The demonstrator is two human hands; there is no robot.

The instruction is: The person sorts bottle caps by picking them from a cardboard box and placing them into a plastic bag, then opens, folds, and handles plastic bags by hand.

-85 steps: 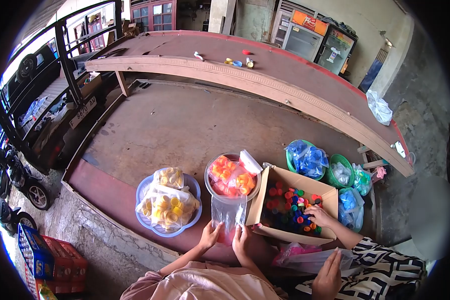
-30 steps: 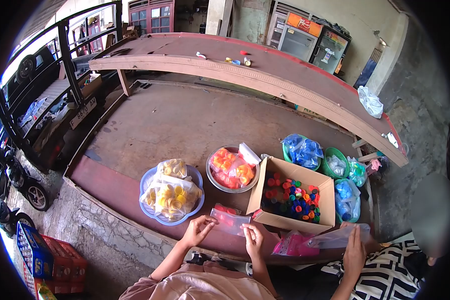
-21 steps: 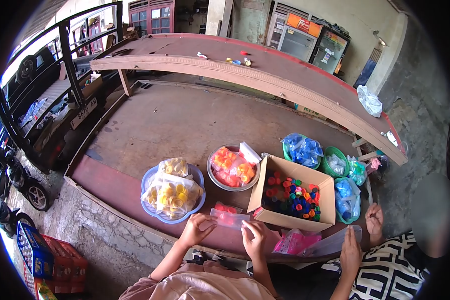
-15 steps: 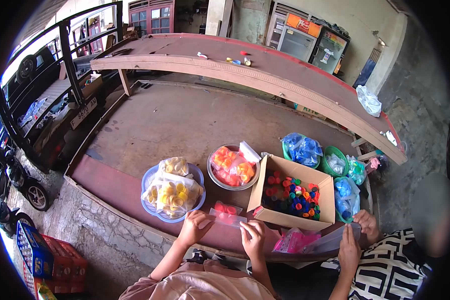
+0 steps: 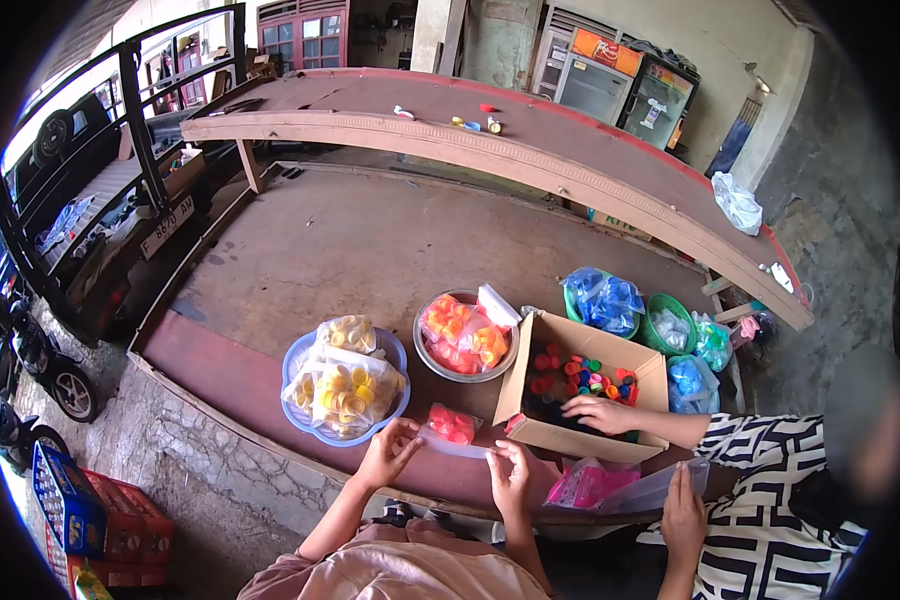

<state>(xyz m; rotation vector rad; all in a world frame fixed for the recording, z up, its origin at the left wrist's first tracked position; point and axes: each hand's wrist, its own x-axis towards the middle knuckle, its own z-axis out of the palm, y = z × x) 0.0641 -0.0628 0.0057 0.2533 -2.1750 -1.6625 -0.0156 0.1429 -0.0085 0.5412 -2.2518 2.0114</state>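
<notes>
A small clear plastic bag with red bottle caps [image 5: 452, 425] lies on the table's near side, its loose edge stretched between my two hands. My left hand [image 5: 390, 456] pinches the left end of that edge. At the right end, my right hand [image 5: 510, 474] pinches with thumb and finger. Just beyond my left hand stands a blue basin [image 5: 288, 392] with bags of yellow and cream caps [image 5: 348, 390]. Farther back is a metal bowl [image 5: 425, 358] holding bags of orange and red caps [image 5: 462, 330].
At right, a co-worker's hand [image 5: 602, 413] reaches into a cardboard box [image 5: 570, 440] of mixed caps; the other hand [image 5: 683, 515] is by a clear plastic bag [image 5: 660, 488]. A pink bag [image 5: 582, 485] lies nearby. Green baskets [image 5: 660, 338] with bagged caps stand behind.
The plastic edge between my hands has lowered slightly toward me, showing more of the red caps. The co-worker's one hand has moved from the clear bag into the cardboard box.
</notes>
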